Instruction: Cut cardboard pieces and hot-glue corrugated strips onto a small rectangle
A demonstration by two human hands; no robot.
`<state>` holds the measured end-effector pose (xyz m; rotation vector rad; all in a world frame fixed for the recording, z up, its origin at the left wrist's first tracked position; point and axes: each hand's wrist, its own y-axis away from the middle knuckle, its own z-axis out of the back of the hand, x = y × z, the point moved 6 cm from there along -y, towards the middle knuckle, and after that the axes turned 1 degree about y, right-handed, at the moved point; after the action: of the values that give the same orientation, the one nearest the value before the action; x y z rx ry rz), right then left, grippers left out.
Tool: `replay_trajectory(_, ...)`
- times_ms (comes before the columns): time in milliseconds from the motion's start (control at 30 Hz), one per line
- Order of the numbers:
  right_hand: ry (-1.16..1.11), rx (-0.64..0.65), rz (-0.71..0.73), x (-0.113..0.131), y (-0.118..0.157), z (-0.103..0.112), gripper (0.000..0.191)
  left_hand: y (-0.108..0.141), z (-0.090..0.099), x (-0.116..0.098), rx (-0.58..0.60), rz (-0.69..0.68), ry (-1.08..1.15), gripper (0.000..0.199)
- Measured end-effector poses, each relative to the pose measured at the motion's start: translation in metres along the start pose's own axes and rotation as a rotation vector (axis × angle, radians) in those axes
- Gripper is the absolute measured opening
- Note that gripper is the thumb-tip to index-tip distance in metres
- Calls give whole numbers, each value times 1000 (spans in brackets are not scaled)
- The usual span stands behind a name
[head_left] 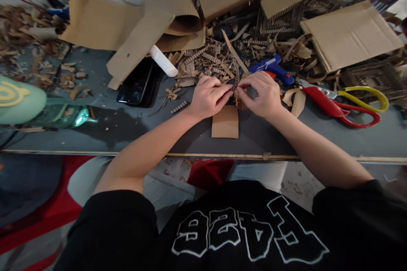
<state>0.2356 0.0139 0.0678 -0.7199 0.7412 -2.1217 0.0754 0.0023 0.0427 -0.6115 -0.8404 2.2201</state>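
My left hand (210,96) and my right hand (261,94) meet over the table, fingertips pinched close together. Between them is a thin corrugated cardboard strip (236,74), held by both hands as far as I can make out. Just below my fingers a small flat cardboard rectangle (225,123) lies on the dark table. A blue glue gun (270,67) rests beyond my right hand. To the right of that hand are scissors (362,106) with red and yellow handles. Beyond my left hand lies a white tube (163,61).
Cardboard scraps (203,61) pile up behind my hands. A black phone (138,84) and rolled cardboard (171,2) are at the back left, a green bottle (60,112) at the far left. Cardboard sheets (352,34) lie at the back right. The table edge (197,155) runs below my forearms.
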Motion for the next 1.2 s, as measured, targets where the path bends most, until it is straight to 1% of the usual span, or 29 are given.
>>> replay_trajectory(100,-19,24,33,0,0,-2,11,1,1,-2,-1,-38,-17,33)
replay_trajectory(233,-22,84,22,-3,1,-6,13,0,1,3,14,22,-54,35)
replay_trajectory(300,-17,99,26,-3,2,-6,14,0,2,5,-2,38,-61,35)
replay_trajectory(400,-34,117,47,-2,3,-6,14,-1,3,4,-26,23,-93,35)
replay_trajectory(467,-69,99,60,-1,3,-3,15,-2,3,7,-52,26,-133,36)
replay_trajectory(533,-128,40,85,0,4,3,18,-1,4,17,-83,67,-161,38)
replay_trajectory(633,-209,-63,126,2,4,13,22,1,6,44,-131,190,-155,42)
replay_trajectory(700,-210,-86,130,3,4,16,22,4,6,61,-131,290,-114,46)
replay_trajectory(767,-154,-80,118,4,4,16,20,5,5,71,-109,359,-56,49)
replay_trajectory(833,-75,-69,87,4,4,14,19,4,5,70,-87,366,-8,51)
replay_trajectory(900,-10,-84,35,4,4,14,19,2,5,61,-63,329,16,52)
replay_trajectory(967,37,-134,-67,-3,3,17,22,1,5,51,-31,287,23,52)
replay_trajectory(1033,82,-217,-224,-19,3,25,28,-1,5,43,-11,252,33,52)
replay_trajectory(1100,128,-270,-390,-40,5,34,35,-1,6,38,-10,223,44,51)
replay_trajectory(1167,161,-248,-487,-60,7,41,45,-1,7,37,-20,210,49,51)
replay_trajectory(1200,174,-233,-491,-66,6,43,49,-1,7,37,-25,209,49,51)
